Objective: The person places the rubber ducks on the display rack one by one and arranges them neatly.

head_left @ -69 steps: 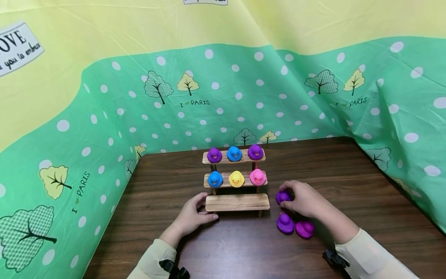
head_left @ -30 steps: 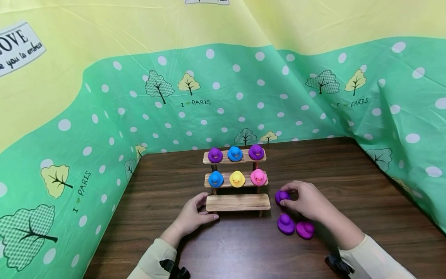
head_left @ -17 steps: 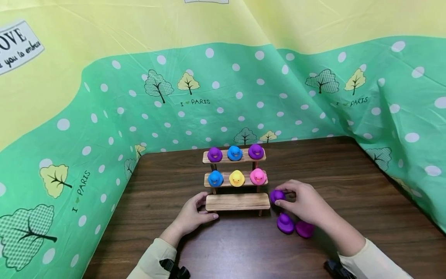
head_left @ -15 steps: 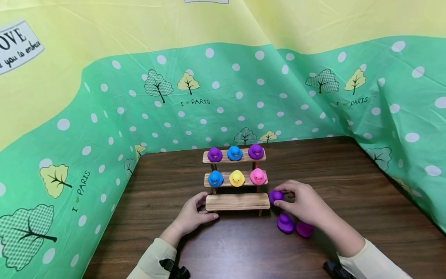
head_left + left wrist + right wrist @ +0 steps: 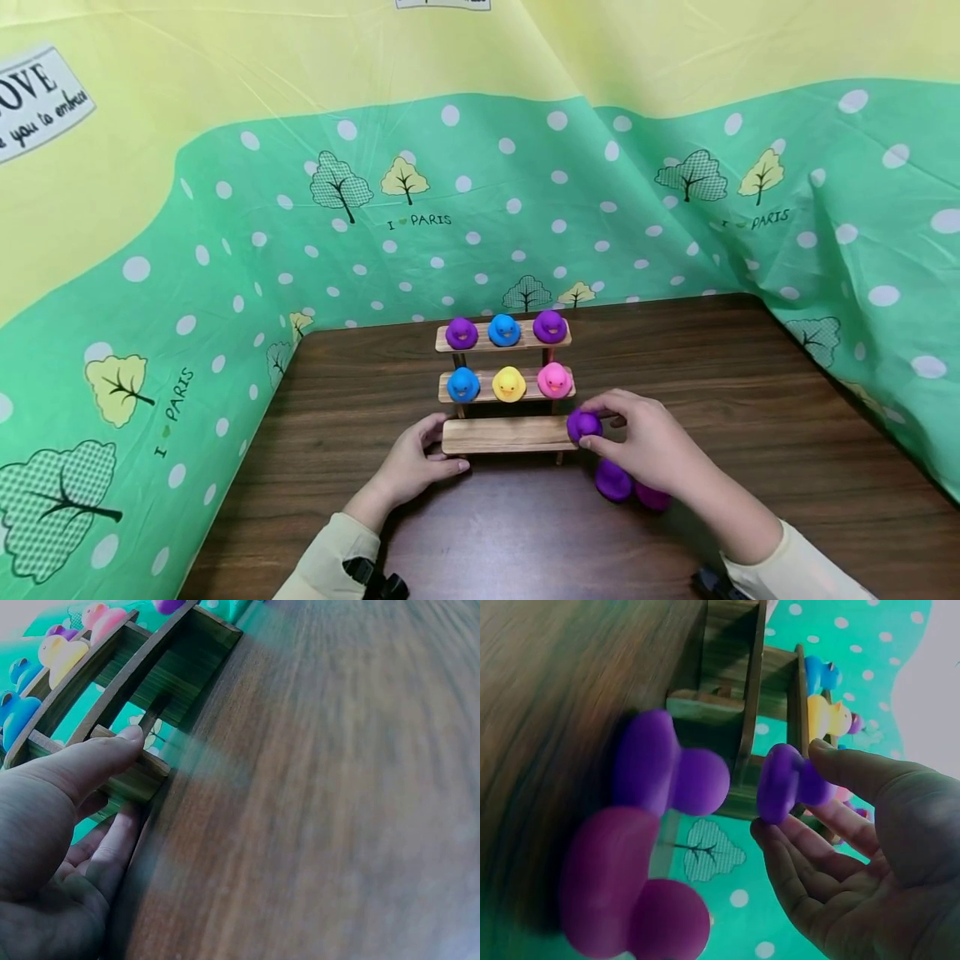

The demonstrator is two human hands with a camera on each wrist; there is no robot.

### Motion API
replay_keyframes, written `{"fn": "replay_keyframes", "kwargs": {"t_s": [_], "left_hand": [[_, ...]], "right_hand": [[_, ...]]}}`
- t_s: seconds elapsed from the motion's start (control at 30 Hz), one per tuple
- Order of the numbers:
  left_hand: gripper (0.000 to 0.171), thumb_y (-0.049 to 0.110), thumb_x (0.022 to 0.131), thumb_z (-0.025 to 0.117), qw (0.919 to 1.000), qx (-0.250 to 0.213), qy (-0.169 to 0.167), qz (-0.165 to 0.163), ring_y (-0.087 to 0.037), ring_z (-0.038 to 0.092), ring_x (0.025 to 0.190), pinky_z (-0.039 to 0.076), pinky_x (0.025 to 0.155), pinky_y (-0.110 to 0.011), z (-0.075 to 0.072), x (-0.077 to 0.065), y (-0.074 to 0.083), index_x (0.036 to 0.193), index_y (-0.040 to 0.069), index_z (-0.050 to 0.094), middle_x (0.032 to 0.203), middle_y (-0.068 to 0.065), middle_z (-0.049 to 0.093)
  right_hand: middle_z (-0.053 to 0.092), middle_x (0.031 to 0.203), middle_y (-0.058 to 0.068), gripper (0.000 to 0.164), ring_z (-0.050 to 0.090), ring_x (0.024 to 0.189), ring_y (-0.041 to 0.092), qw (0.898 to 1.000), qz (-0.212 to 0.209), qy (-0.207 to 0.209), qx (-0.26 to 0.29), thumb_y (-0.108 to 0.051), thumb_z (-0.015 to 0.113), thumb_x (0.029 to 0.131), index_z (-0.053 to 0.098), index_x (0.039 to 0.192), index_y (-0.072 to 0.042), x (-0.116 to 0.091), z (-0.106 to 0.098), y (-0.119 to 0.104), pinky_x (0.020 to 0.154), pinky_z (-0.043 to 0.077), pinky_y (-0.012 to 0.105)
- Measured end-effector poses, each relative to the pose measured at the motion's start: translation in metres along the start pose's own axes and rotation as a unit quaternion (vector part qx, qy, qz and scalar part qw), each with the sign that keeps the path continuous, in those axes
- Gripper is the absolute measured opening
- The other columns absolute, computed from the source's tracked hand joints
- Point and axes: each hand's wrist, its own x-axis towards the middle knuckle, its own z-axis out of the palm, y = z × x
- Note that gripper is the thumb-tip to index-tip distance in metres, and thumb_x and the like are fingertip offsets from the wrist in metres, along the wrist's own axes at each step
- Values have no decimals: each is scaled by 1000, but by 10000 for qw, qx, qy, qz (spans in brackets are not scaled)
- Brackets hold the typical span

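Note:
A three-tier wooden display shelf (image 5: 510, 435) stands mid-table. My left hand (image 5: 415, 460) holds its lowest tier at the left end; in the left wrist view the thumb (image 5: 112, 754) lies along the front and the fingers curl behind. Between thumb and fingertips, my right hand (image 5: 648, 437) pinches a purple rubber duck (image 5: 584, 425) at the right end of that bottom tier, which bears no other duck. In the right wrist view the pinched duck (image 5: 780, 784) overlaps the shelf. On the table below my right hand sit a purple duck (image 5: 613, 480) and a magenta duck (image 5: 651, 497), partly hidden.
On the top tier sit a purple duck (image 5: 461, 333), a blue duck (image 5: 504, 330) and another purple duck (image 5: 550, 327). The middle tier bears a blue duck (image 5: 462, 384), a yellow duck (image 5: 509, 384) and a pink duck (image 5: 554, 380). A patterned cloth (image 5: 420, 267) hangs behind the dark wooden table (image 5: 495, 533).
My right hand has carried the purple duck leftward from the table to the right end of the bottom tier. My left hand has stayed at the shelf.

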Motion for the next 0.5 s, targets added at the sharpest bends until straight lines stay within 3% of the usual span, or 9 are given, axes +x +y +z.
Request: {"fn": "replay_keyframes", "kwargs": {"t_s": [0.5], "left_hand": [[69, 3, 81, 91, 10000, -35, -29, -1, -29, 67, 117, 59, 96, -32, 0, 0, 1, 139, 0, 54, 131, -17, 65]], "right_hand": [[72, 110, -13, 33, 69, 97, 10, 9988, -134, -324, 353, -23, 92, 83, 77, 113, -22, 7, 24, -25, 81, 63, 38]]}}
